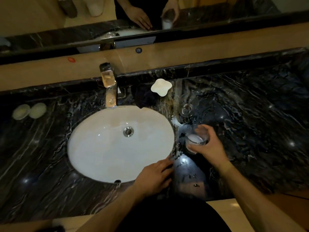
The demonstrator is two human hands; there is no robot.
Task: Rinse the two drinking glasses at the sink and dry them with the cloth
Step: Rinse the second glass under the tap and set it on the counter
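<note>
Glass [197,141] is sitting lower right of centre, just right of the sink [87,148] rim, with the right hand [208,144] wrapping its fingers around it from above — something white and cloudy showing inside, cannot tell whether milk residue or foam. Grip from the top likely because it is being picked off the counter [250,123] to carry over to the basin. Second glass [187,106] is standing alone further up the frame, near the white dish [161,87], untouched, well apart from the hand. Left hand [154,176] is resting flat on the counter at the sink's lower right edge, fingers spread and loose, gripping nothing — probably bracing. Faucet [110,87] at upper centre is showing no water stream. Dark cloth [142,97], blurry, is lying just right of the faucet, presumably parked within reach for drying. Rinsing not yet begun, judging by this.
</note>
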